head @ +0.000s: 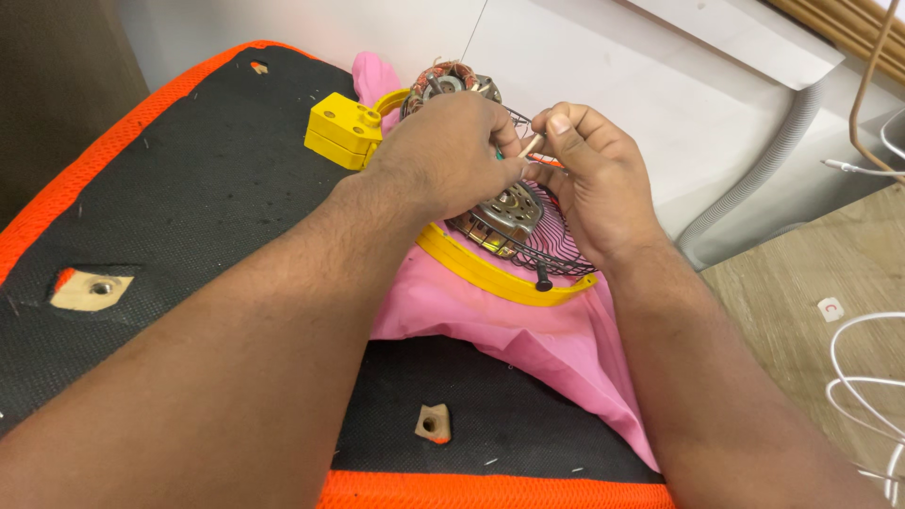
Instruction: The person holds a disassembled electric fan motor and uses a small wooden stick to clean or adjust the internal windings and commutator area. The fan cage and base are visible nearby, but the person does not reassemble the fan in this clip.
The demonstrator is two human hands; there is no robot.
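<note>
While hands grip it, motor [504, 212] shows copper windings.

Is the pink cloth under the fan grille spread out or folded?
Spread, loosely and with creases. The pink cloth lies open on the black mat under the fan grille, one corner trailing toward the mat's near edge.

Grey corrugated hose [773, 160] and white cables [863, 377] beside the mat [189, 188]
</note>
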